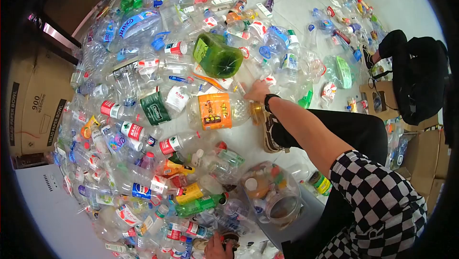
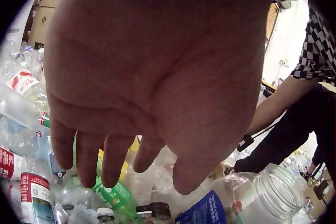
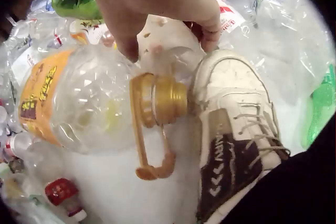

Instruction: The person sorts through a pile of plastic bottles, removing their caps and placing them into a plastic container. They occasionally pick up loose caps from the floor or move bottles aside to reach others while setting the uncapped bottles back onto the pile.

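Observation:
My right hand (image 1: 258,90) reaches down beside a large clear bottle with an orange label (image 1: 215,111). In the right wrist view its thumb and fingers curl round a pale, translucent plastic piece (image 3: 160,40) with tan spots; its kind is unclear. The bottle's gold neck and handle (image 3: 152,100) lie beside a white and brown shoe (image 3: 231,108). A cut green bottle (image 1: 217,55) lies just beyond the hand. My left hand (image 2: 157,77), palm towards the wrist camera, hangs with loose, spread fingers over bottles, near a green bottle (image 2: 116,198) and a blue-labelled pouch (image 2: 205,211).
Plastic bottles cover the floor to the left and ahead. A grey bin (image 1: 306,220) stands by the leg, with a clear wide-mouthed jar (image 1: 283,209) near it. Cardboard boxes (image 1: 36,101) stand at left. Another person's dark bag (image 1: 423,79) is at right.

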{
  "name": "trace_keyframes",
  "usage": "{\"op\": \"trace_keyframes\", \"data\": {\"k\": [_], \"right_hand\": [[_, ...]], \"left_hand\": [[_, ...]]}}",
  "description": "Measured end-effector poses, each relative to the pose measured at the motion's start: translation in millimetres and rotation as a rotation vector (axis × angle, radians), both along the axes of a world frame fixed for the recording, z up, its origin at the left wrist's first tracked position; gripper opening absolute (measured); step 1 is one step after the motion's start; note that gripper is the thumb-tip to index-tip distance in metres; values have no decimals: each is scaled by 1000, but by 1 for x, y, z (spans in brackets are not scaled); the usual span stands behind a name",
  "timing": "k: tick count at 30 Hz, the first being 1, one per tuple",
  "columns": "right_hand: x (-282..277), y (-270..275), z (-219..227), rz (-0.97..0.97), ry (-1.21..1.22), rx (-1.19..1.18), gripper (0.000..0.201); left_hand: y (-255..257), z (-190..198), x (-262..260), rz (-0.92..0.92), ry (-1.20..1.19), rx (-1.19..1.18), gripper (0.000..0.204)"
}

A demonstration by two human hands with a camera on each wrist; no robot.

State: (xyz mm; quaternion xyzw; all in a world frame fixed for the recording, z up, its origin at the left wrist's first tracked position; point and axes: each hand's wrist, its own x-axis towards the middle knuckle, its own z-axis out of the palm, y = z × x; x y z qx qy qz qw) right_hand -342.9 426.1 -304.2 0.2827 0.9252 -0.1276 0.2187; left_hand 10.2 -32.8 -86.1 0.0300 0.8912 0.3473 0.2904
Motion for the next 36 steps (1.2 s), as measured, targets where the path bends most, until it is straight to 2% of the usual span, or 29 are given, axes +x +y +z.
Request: {"op": "trace_keyframes", "data": {"k": [3, 5, 6, 7, 9, 11, 13, 14, 15, 16, 17, 18, 20, 21, 22, 23, 24, 25, 26, 27, 29, 30, 31, 33, 34, 36], "right_hand": [[1, -7, 9, 77, 19, -9, 88], [3, -14, 24, -11, -77, -324, 93], [9, -22, 21, -60, 4, -346, 74], [17, -30, 39, -49, 23, -349, 74], [38, -47, 89, -329, -52, -928, 68], [74, -48, 76, 672, 467, -846, 65], [105, -69, 69, 658, 384, -1109, 68], [117, -78, 58, 189, 69, -1437, 61], [124, -89, 52, -313, -287, -1677, 54], [139, -110, 106, -427, -342, -1629, 49], [164, -134, 178, -539, -400, -1573, 45], [186, -142, 198, -432, -395, -1655, 41], [219, -158, 235, -119, -387, -1760, 52], [234, -164, 252, 47, -389, -1823, 57], [244, -170, 253, 223, -419, -1820, 63], [254, -177, 273, 325, -433, -1748, 66], [262, -184, 294, 403, -466, -1704, 68], [268, -190, 312, 477, -495, -1657, 71], [276, -195, 316, 506, -419, -1615, 77], [276, -198, 316, 520, -433, -1608, 77], [276, -204, 320, 603, -523, -1367, 83], [280, -203, 322, 676, -399, -1409, 83], [279, -198, 307, 843, -209, -1175, 80], [275, -194, 319, 846, -71, -954, 65], [268, -185, 312, 885, -35, -922, 55], [255, -169, 301, 893, -53, -890, 32]], "left_hand": [[-1, 0, 5, -34, 67, -46, 35], [-1, 7, 3, -57, 135, -73, 39], [1, 12, -2, -54, 46, -106, 41], [1, 18, -3, -49, -40, -138, 43], [-3, 6, 6, -33, 18, -141, 51], [0, -2, 8, -3, 81, -142, 59], [10, 10, -4, 34, 376, -170, 62], [15, 21, -10, 59, 398, -182, 62], [20, 35, -16, 112, 439, -69, 61], [23, 46, -20, 168, 480, 42, 60], [26, 53, -23, 236, 497, 90, 60], [27, 57, -23, 299, 511, 138, 61], [30, 58, -24, 417, 561, 337, 68], [34, 62, -22, 448, 577, 324, 68], [39, 66, -20, 566, 425, 659, 73], [39, 72, -18, 668, 268, 997, 77], [34, 82, -16, 693, 295, 995, 77], [30, 95, -13, 591, 200, 1007, 80], [28, 101, -10, 484, 102, 1019, 83], [26, 101, -6, 500, 112, 1023, 83], [27, 101, 0, 483, 233, 964, 80], [27, 101, 4, 517, 241, 990, 78], [26, 98, 8, 534, 220, 1007, 78], [19, 89, 13, 657, 144, 970, 77], [17, 87, 14, 674, 121, 986, 77], [14, 90, 13, 747, 259, 795, 75]]}}
